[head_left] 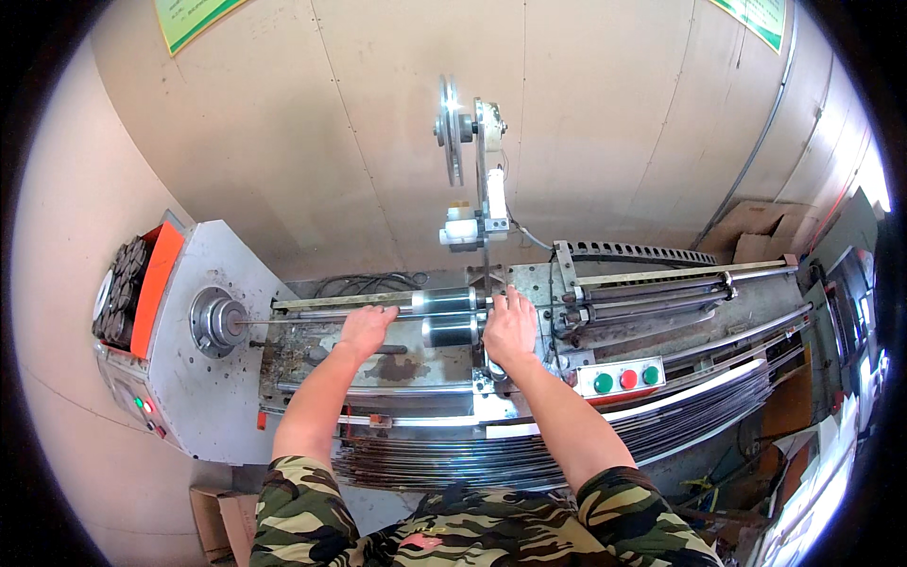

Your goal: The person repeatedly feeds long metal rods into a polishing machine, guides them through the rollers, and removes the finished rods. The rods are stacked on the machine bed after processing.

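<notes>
A thin metal rod (pixel 293 322) runs from the round chuck (pixel 225 323) on the left toward two dark rollers with silver ends. My left hand (pixel 367 331) is closed over this rod, to the left of the rollers, with its fingers pointing right. The upper roller (pixel 444 301) and the lower roller (pixel 450 331) lie one beyond the other, between my hands. My right hand (pixel 511 328) rests on the carriage just right of the rollers, fingers stretched forward and a little apart. What lies under its palm is hidden.
A grey headstock (pixel 241 397) stands at the left. Above the carriage rises a post with a pulley wheel (pixel 452 132). A control box (pixel 620 380) with green and red buttons sits right of my right forearm. A bundle of thin rods (pixel 567 449) lies along the near side.
</notes>
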Motion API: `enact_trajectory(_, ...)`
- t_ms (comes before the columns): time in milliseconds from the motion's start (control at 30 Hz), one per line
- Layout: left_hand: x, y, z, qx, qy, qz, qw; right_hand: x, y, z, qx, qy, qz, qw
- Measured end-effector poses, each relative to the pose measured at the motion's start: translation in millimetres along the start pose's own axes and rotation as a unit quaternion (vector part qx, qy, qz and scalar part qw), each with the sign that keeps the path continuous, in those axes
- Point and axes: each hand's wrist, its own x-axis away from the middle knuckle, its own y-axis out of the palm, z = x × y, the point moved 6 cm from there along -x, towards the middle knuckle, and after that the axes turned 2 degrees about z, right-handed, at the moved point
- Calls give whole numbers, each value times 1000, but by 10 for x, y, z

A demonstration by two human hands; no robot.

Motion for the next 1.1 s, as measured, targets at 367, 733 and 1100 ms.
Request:
enact_trajectory(367,-1,-5,6,-5,8,-2,1000,-14,-107,174,5,23,-25,999)
enact_trajectory(733,-162,51,272,14,26,21,999,-24,-140,346,29,25,-19,999)
enact_trajectory(1100,-313,28,600,52,36,29,998,-18,-216,424,25,28,-17,999)
